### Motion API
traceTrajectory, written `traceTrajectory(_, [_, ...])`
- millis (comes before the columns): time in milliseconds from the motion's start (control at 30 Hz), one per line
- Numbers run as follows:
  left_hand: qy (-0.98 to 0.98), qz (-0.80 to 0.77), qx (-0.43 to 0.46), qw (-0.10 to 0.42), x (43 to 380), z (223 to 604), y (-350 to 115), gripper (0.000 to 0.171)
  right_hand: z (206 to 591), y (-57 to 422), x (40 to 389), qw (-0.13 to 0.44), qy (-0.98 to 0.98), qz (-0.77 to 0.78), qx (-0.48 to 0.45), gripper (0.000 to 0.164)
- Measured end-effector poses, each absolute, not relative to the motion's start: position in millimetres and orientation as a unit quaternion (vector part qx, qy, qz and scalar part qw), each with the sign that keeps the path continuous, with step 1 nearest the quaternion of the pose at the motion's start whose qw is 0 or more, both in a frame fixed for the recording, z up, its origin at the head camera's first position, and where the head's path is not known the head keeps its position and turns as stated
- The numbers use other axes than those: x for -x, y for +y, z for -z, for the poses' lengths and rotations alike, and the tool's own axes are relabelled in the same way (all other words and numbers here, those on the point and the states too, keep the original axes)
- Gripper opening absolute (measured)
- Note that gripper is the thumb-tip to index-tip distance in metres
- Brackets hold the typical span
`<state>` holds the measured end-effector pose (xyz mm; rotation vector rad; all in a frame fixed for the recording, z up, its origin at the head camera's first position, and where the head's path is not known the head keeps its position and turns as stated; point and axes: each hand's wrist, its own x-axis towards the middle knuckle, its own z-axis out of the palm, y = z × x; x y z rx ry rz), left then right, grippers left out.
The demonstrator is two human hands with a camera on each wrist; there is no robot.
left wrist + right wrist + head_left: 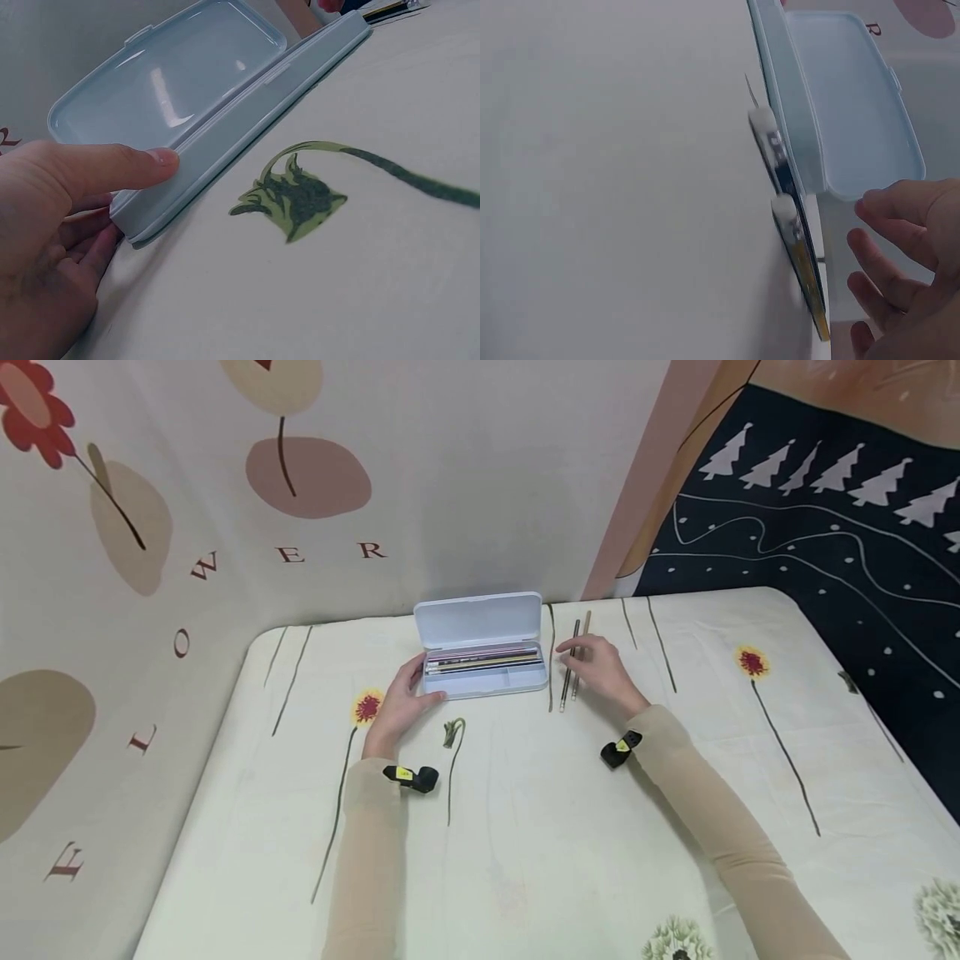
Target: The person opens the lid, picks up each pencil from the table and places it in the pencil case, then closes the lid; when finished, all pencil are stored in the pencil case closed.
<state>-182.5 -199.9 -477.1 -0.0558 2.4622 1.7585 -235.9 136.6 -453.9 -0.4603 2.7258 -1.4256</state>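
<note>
A light blue pencil case [487,683] lies with its lid [478,621] raised, several pencils [480,662] lengthwise inside. My left hand [397,708] grips its left end; in the left wrist view the thumb [127,166] presses the front wall and the other fingers bend round the end. To the right of the case lie two pencils side by side, a dark one [565,687] and a tan one [587,622], their white erasers towards me. Over them hovers my right hand [602,672], fingers loosely bent, nothing between them in the right wrist view.
A pale cloth [525,827] printed with flowers and stems covers the table. Behind the case rises a fabric backdrop [480,510], and a dark one with white trees [810,535] hangs at the right. Each wrist wears a small black camera [422,779].
</note>
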Motion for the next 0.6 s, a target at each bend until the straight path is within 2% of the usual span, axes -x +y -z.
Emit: traceTrajectory(600, [0.809,-0.584,0.021,0.065,185,479,-201,0.083,463,161,245,0.033,0.874,0.475,0.093,0.023])
